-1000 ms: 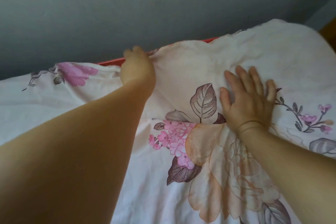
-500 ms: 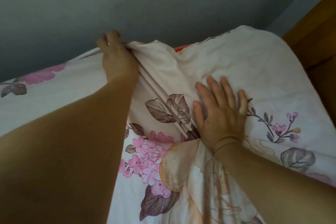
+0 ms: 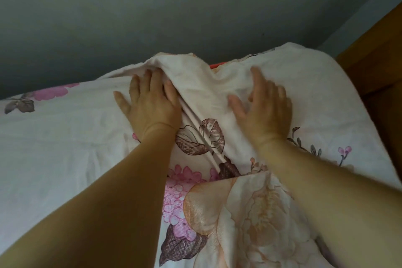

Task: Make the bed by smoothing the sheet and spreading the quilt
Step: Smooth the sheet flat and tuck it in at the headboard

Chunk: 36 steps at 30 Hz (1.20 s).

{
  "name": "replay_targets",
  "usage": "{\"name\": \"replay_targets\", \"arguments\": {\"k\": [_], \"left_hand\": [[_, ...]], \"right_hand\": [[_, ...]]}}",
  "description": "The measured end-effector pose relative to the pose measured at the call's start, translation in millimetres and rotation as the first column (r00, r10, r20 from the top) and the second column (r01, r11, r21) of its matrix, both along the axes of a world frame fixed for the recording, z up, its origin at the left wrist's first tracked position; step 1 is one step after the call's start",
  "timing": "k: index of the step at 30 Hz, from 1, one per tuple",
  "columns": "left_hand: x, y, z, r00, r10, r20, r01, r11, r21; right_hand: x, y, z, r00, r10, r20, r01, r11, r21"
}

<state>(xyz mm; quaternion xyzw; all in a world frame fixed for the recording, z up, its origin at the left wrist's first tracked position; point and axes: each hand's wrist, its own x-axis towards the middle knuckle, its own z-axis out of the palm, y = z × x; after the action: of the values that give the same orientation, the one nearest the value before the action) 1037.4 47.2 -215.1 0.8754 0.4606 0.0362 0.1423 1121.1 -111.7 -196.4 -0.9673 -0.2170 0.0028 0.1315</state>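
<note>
The quilt [image 3: 250, 202], floral-printed, covers the bed up to the grey wall [image 3: 174, 6]. Left hand [image 3: 152, 104]: grip wide, fingers straight, tips tucked under a raised fold [image 3: 187, 67] at the quilt's far edge. Right hand [image 3: 265, 109]: grip wide, palm flat on the quilt, blurred. A wooden board [image 3: 378, 54] stands at right.

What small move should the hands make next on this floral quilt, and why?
Probably sweep the left hand outward toward the wall: a raised fold of the quilt runs between it and the flat right hand, which can pin the fabric.
</note>
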Motion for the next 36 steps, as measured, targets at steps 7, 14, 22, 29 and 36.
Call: {"name": "replay_targets", "arguments": {"k": [7,14,22,29,36], "left_hand": [[-1.1,0.6,-2.2,0.997,0.021,0.074,-0.022,1.0,0.011],[-3.5,1.5,-4.1,0.991,0.021,0.136,-0.027,0.999,0.04],[-3.1,0.2,-6.4,0.991,0.027,0.127,-0.034,0.998,0.056],[-2.8,1.9,-3.0,0.998,0.013,0.066,-0.017,0.999,0.052],[3.9,9.4,2.7,0.999,0.039,-0.005,-0.039,0.999,0.028]], "right_hand": [[54.0,27.2,17.1,0.982,0.125,-0.144,-0.147,0.977,-0.156],[103.0,54.1,48.0,0.938,-0.248,-0.244,0.325,0.872,0.365],[112.6,64.4,3.0,0.952,-0.132,-0.276,0.161,0.983,0.086],[45.9,15.3,-5.0,0.999,-0.023,-0.028,0.024,0.999,0.036],[32.9,10.0,-18.4,0.997,-0.067,-0.023,0.068,0.997,0.032]]}}
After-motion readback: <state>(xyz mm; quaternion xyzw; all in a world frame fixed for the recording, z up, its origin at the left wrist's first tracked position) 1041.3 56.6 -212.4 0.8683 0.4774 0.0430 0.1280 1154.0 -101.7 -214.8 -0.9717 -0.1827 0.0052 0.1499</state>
